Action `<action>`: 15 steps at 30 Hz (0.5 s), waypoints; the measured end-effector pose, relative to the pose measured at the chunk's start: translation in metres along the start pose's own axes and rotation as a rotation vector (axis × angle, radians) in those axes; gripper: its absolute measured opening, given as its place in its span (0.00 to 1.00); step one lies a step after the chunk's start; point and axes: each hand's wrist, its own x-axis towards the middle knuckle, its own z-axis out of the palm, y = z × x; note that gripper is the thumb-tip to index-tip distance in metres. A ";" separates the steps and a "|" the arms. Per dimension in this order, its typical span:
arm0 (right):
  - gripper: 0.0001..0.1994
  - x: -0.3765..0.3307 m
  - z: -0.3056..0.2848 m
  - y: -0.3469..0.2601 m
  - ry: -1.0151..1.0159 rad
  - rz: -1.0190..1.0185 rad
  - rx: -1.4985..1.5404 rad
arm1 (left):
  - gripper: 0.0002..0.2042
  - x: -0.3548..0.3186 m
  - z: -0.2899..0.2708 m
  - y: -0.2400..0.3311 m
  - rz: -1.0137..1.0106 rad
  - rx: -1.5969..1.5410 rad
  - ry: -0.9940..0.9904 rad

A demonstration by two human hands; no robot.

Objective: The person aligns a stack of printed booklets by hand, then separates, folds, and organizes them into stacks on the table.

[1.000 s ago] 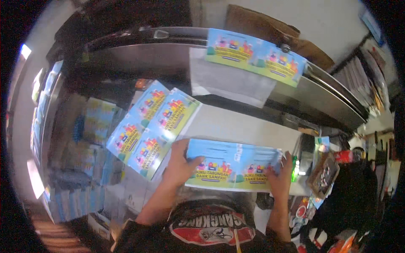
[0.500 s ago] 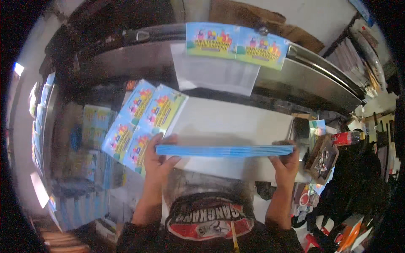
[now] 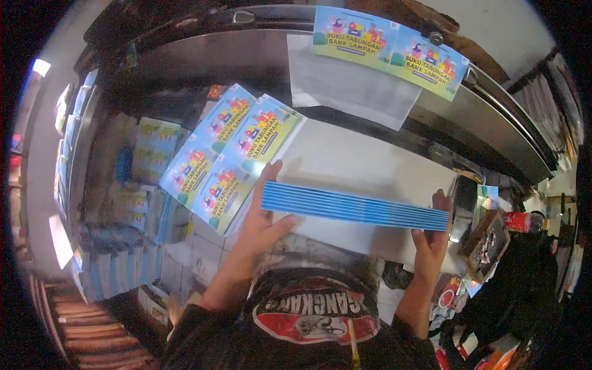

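Note:
A stack of blue-edged printed sheets [image 3: 354, 206] spans the space between my hands, its layered long edge toward me. My left hand [image 3: 266, 219] cups the left end, fingers up behind it and thumb spread below the near edge. At the right end, my right hand [image 3: 430, 237] grips the stack with fingers behind and thumb in front. Below and behind the stack lies a white board [image 3: 370, 157]. Left of it, close to my left hand, are colourful printed cover sheets [image 3: 231, 157] in an overlapping pile.
A two-panel printed sheet [image 3: 388, 52] lies over white paper [image 3: 351, 86] on a dark metal machine [image 3: 203, 58]. At right stand a small wooden box [image 3: 484, 246] of little pieces and a red-labelled bottle [image 3: 524, 222]. Bundled blue-edged stacks [image 3: 120, 262] stand at lower left.
The stack has tilted, its right end now nearer me, and more of its layered edge shows. My left hand has spread its thumb away. The whole view has shifted.

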 end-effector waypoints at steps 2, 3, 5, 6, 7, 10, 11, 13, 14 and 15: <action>0.46 -0.001 0.000 -0.001 0.004 0.001 -0.003 | 0.48 -0.001 0.000 0.001 -0.006 -0.001 0.000; 0.45 0.000 -0.001 0.000 -0.011 -0.032 -0.013 | 0.47 0.000 0.000 0.003 0.001 -0.001 -0.020; 0.43 -0.001 0.001 -0.003 -0.017 -0.049 -0.032 | 0.47 -0.001 0.001 0.005 0.009 0.001 -0.034; 0.43 -0.001 0.001 -0.002 -0.020 -0.049 -0.030 | 0.46 -0.002 0.003 0.004 0.005 -0.016 -0.015; 0.43 0.000 0.000 -0.001 -0.023 -0.058 -0.036 | 0.46 -0.003 0.003 0.004 0.001 -0.033 0.003; 0.43 -0.001 -0.001 -0.002 -0.020 -0.064 -0.030 | 0.45 -0.001 0.002 0.002 0.032 0.000 -0.016; 0.43 -0.002 -0.001 -0.003 -0.015 -0.061 -0.016 | 0.45 0.000 0.002 0.004 0.032 -0.005 -0.021; 0.43 -0.004 -0.002 -0.005 -0.005 -0.030 -0.015 | 0.43 0.002 0.005 0.004 -0.001 0.017 -0.015; 0.43 -0.003 -0.003 -0.004 -0.004 0.002 -0.004 | 0.43 0.001 0.003 0.001 -0.002 0.002 -0.033; 0.43 -0.002 -0.011 0.005 -0.031 -0.022 -0.093 | 0.41 0.001 0.000 -0.002 -0.012 0.022 0.000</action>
